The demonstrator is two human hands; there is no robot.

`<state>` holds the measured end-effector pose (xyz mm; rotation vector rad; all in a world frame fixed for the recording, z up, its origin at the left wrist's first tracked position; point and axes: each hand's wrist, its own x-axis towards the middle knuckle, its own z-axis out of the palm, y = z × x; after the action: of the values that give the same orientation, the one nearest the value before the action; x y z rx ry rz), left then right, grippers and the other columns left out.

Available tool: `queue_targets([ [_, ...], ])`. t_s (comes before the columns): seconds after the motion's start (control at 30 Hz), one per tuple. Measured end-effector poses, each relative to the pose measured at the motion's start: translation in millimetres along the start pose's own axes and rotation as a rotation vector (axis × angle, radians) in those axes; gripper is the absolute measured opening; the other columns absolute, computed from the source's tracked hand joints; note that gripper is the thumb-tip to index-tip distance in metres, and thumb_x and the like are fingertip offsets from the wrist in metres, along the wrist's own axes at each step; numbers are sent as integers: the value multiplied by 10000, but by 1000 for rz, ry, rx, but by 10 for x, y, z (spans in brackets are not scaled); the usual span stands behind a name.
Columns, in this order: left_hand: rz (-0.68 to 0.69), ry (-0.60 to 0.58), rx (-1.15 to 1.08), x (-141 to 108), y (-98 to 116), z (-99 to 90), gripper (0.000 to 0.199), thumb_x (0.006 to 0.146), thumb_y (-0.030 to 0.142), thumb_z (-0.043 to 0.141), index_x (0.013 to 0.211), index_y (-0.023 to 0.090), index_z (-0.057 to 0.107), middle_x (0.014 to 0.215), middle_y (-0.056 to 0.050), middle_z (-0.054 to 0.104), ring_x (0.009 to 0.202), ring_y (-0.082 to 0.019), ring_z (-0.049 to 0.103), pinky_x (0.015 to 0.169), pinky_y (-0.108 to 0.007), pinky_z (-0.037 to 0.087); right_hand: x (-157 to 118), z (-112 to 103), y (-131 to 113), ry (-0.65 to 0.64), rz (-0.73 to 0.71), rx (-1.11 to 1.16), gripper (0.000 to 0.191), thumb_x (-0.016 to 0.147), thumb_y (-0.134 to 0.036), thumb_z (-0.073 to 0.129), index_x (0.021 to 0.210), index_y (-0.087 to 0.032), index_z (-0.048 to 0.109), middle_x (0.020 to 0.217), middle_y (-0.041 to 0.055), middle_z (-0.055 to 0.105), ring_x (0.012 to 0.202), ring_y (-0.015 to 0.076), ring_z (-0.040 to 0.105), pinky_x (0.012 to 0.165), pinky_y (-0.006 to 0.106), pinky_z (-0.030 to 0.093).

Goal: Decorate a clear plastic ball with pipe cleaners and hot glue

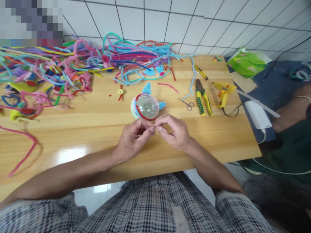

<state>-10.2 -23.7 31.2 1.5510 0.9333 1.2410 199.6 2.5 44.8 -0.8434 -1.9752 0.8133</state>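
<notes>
My left hand (136, 139) and my right hand (173, 131) meet tip to tip over the near part of the table. Both are closed in a pinch on something small between the fingertips, too small and hidden to name. Just beyond them rests a rounded craft piece with a clear plastic dome (147, 107), a red pipe cleaner round its rim and two blue pointed pieces, one at the top (147, 88) and one at the right (162, 105). A short red pipe cleaner (168, 85) lies behind it, and a yellow ring with red pipe cleaner (120, 92) sits to its left.
Many coloured pipe cleaners (141, 53) are heaped along the back and left of the wooden table (97, 129). Toward the right lie small scissors (187, 104), pliers (203, 98), a craft knife (201, 72) and a yellow glue gun (223, 94). A white power strip (258, 115) and another person's arm (291, 106) are beyond the edge.
</notes>
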Motion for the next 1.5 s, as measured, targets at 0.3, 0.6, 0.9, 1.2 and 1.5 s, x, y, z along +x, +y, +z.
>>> queue_targets([
  [0.3,78,16,133,3,10,22,128,1089,284,768,1006,192,734,712,24,710,548,-78,549,506,-183,446,-82,-25,-13,17,79,59,58,1142,-306,648,1099,-306,687,1024,20,818,935,189,791,836,336,623],
  [0.6,212,-10,237,46,41,-8,106,1093,227,740,998,195,707,740,35,709,557,-64,551,517,-174,433,-99,-47,-15,15,185,73,144,1140,-427,667,1090,-303,720,1004,33,833,908,211,787,819,366,645],
  [0.9,448,147,349,137,-80,-94,185,1054,325,770,1181,236,670,869,32,642,663,-103,520,604,-242,453,19,-75,-14,56,158,72,241,1123,-517,684,1044,-302,758,1122,55,850,1062,252,788,999,435,627],
  [1.2,100,387,458,369,-702,-223,1035,773,675,997,1532,239,445,1506,-181,572,1269,-324,639,1077,-515,582,421,-192,322,137,254,188,511,957,-769,807,966,-263,740,1335,96,815,1313,287,736,1189,463,537],
  [1.5,-19,271,312,389,-780,-210,1080,728,583,1053,1544,254,427,1598,-180,534,1483,-350,620,1247,-518,546,262,-173,266,92,288,318,505,941,-751,834,955,-256,734,1179,69,853,1114,245,771,1006,397,588],
])
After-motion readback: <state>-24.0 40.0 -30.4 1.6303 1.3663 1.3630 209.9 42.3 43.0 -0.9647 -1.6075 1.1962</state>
